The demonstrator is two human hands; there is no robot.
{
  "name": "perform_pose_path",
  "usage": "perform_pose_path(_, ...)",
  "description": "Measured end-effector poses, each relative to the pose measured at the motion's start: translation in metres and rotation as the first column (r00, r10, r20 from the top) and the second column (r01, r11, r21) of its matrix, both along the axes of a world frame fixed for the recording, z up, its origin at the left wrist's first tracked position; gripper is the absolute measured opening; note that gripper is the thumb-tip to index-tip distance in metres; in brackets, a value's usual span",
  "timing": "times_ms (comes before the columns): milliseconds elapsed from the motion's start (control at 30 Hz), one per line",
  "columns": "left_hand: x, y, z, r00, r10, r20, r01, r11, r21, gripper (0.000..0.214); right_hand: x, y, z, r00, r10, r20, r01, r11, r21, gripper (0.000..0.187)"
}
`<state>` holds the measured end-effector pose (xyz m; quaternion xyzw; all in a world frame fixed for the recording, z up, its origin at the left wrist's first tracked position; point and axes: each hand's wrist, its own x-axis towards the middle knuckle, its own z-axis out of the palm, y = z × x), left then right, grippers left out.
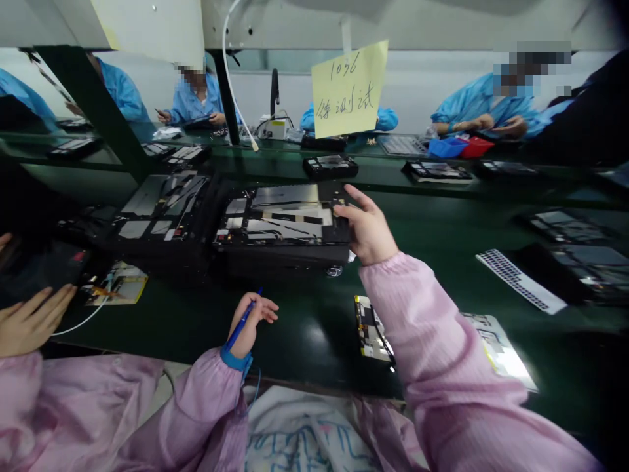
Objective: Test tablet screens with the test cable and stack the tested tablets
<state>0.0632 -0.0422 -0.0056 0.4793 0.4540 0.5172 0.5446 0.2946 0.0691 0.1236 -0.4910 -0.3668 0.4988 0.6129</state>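
My left hand (248, 321) is half curled over the table, with a slim blue pen-like tool (240, 324) held along the thumb. A blue band (236, 359) with a thin cord circles that wrist. My right hand (369, 229) grips the right end of a black tray (339, 229), thumb on top and the lower fingers hidden behind its edge. In the tray lies an opened tablet-like device (285, 219) with silver plates and dark flat cables. This tray tops a stack of black trays. A panel with yellow edges (373, 331) lies below my right forearm.
Another stack of black trays (157, 216) stands to the left. A co-worker's hand (39, 314) rests near a dark screen. To the right lie a label sheet (521, 278), a pale panel (506, 351) and more devices. A yellow note (350, 88) and white cable (230, 85) hang overhead.
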Motion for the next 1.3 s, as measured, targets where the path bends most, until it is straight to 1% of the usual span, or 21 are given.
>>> perform_pose_path(67, -0.007, -0.003, 0.002, 0.995, 0.085, 0.051, -0.086, 0.996, 0.014, 0.034, 0.017, -0.027, -0.002, 0.998, -0.02, 0.052, 0.018, 0.999, 0.036, 0.076)
perform_pose_path(133, -0.019, -0.01, 0.008, 0.982, 0.18, 0.063, -0.181, 0.983, 0.026, 0.034, 0.033, -0.061, -0.011, 0.992, -0.033, 0.123, 0.028, 0.999, 0.042, 0.074)
perform_pose_path(233, -0.044, -0.025, 0.021, 0.959, 0.282, -0.015, -0.281, 0.959, 0.039, 0.034, 0.042, -0.113, -0.037, 0.986, -0.016, 0.165, 0.022, 0.999, -0.039, 0.072)
perform_pose_path(300, -0.059, -0.033, 0.031, 0.957, 0.255, -0.14, -0.254, 0.967, 0.025, 0.034, 0.038, -0.139, -0.063, 0.992, 0.026, 0.127, -0.008, 0.99, -0.14, 0.075)
perform_pose_path(367, -0.069, -0.036, 0.038, 0.925, 0.157, -0.346, -0.182, 0.982, -0.043, 0.03, 0.027, -0.155, -0.091, 0.995, 0.058, 0.075, -0.039, 0.97, -0.239, 0.076)
perform_pose_path(433, -0.073, -0.035, 0.04, 0.827, 0.056, -0.559, -0.129, 0.988, -0.091, 0.026, 0.015, -0.162, -0.117, 0.992, 0.091, 0.089, -0.064, 0.96, -0.273, 0.075)
perform_pose_path(467, -0.073, -0.033, 0.038, 0.764, 0.02, -0.645, -0.103, 0.99, -0.091, 0.025, 0.008, -0.164, -0.128, 0.984, 0.106, 0.146, -0.066, 0.963, -0.26, 0.075)
perform_pose_path(500, -0.072, -0.032, 0.036, 0.701, -0.002, -0.714, -0.078, 0.994, -0.079, 0.025, 0.002, -0.165, -0.137, 0.964, 0.119, 0.239, -0.064, 0.972, -0.226, 0.077)
perform_pose_path(533, -0.07, -0.03, 0.034, 0.645, -0.01, -0.764, -0.054, 0.997, -0.059, 0.024, -0.003, -0.166, -0.144, 0.925, 0.126, 0.36, -0.063, 0.982, -0.18, 0.081)
perform_pose_path(600, -0.068, -0.027, 0.029, 0.567, -0.009, -0.823, -0.019, 1.0, -0.023, 0.022, -0.013, -0.166, -0.151, 0.786, 0.117, 0.606, -0.082, 0.993, -0.085, 0.095)
perform_pose_path(667, -0.065, -0.026, 0.027, 0.537, 0.007, -0.843, -0.013, 1.0, 0.0, 0.022, -0.02, -0.166, -0.152, 0.62, 0.11, 0.777, -0.128, 0.991, -0.038, 0.107)
perform_pose_path(700, -0.064, -0.026, 0.027, 0.536, 0.011, -0.844, -0.017, 1.0, 0.002, 0.022, -0.023, -0.166, -0.152, 0.549, 0.114, 0.828, -0.147, 0.988, -0.038, 0.105)
perform_pose_path(733, -0.063, -0.026, 0.027, 0.543, 0.008, -0.84, -0.025, 1.0, -0.007, 0.022, -0.024, -0.166, -0.152, 0.495, 0.12, 0.86, -0.157, 0.986, -0.047, 0.099)
perform_pose_path(767, -0.063, -0.025, 0.028, 0.556, 0.001, -0.831, -0.036, 0.999, -0.023, 0.023, -0.025, -0.166, -0.152, 0.46, 0.125, 0.879, -0.159, 0.986, -0.057, 0.088)
perform_pose_path(833, -0.064, -0.024, 0.03, 0.606, -0.017, -0.795, -0.059, 0.996, -0.067, 0.024, -0.025, -0.164, -0.154, 0.434, 0.124, 0.893, -0.153, 0.986, -0.063, 0.064)
perform_pose_path(900, -0.067, -0.022, 0.031, 0.669, -0.033, -0.742, -0.072, 0.992, -0.108, 0.026, -0.024, -0.163, -0.157, 0.444, 0.1, 0.89, -0.143, 0.989, -0.04, 0.049)
perform_pose_path(967, -0.069, -0.02, 0.032, 0.716, -0.042, -0.697, -0.071, 0.989, -0.133, 0.028, -0.023, -0.162, -0.16, 0.473, 0.067, 0.878, -0.139, 0.99, 0.0, 0.038)
perform_pose_path(1067, -0.07, -0.017, 0.037, 0.735, -0.035, -0.678, -0.064, 0.991, -0.12, 0.027, -0.02, -0.162, -0.16, 0.52, 0.042, 0.853, -0.155, 0.987, 0.047, 0.022)
perform_pose_path(1167, -0.067, -0.014, 0.042, 0.738, -0.03, -0.674, -0.047, 0.994, -0.096, 0.025, -0.015, -0.164, -0.154, 0.566, 0.091, 0.819, -0.275, 0.958, 0.084, 0.013)
perform_pose_path(1233, -0.064, -0.012, 0.043, 0.753, -0.062, -0.655, -0.021, 0.993, -0.119, 0.023, -0.01, -0.164, -0.149, 0.608, 0.169, 0.776, -0.402, 0.908, 0.117, 0.015)
perform_pose_path(1300, -0.06, -0.01, 0.042, 0.773, -0.087, -0.629, -0.006, 0.99, -0.143, 0.021, -0.003, -0.162, -0.143, 0.637, 0.24, 0.732, -0.498, 0.853, 0.154, 0.015)
